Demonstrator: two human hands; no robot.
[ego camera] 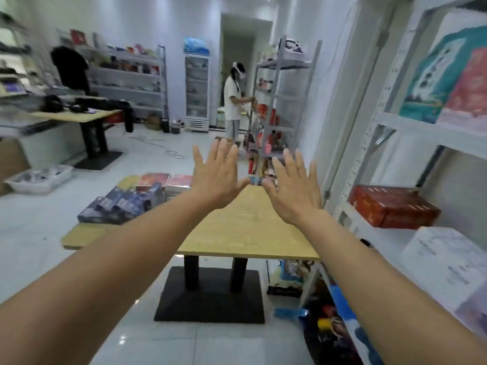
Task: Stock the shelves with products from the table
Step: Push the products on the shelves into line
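Both my arms stretch forward over a wooden table (pixel 245 230). My left hand (pixel 217 175) and my right hand (pixel 292 191) are raised side by side with fingers spread and straight, backs toward me, holding nothing. On the table's left part lie dark blue boxes (pixel 116 209) and red boxes (pixel 168 180). A white metal shelf unit (pixel 390 119) stands at my right, carrying a red-brown box (pixel 392 206), a white box (pixel 445 259) and teal and pink boxes (pixel 453 80) higher up.
The table has a black base (pixel 210 296) on a glossy tiled floor. Bags and packets (pixel 329 325) crowd the floor under the right shelf. Another person (pixel 233 98) stands at a grey shelf rack (pixel 276 101) far ahead. A second table (pixel 79 114) and a white tray (pixel 39 179) are at left.
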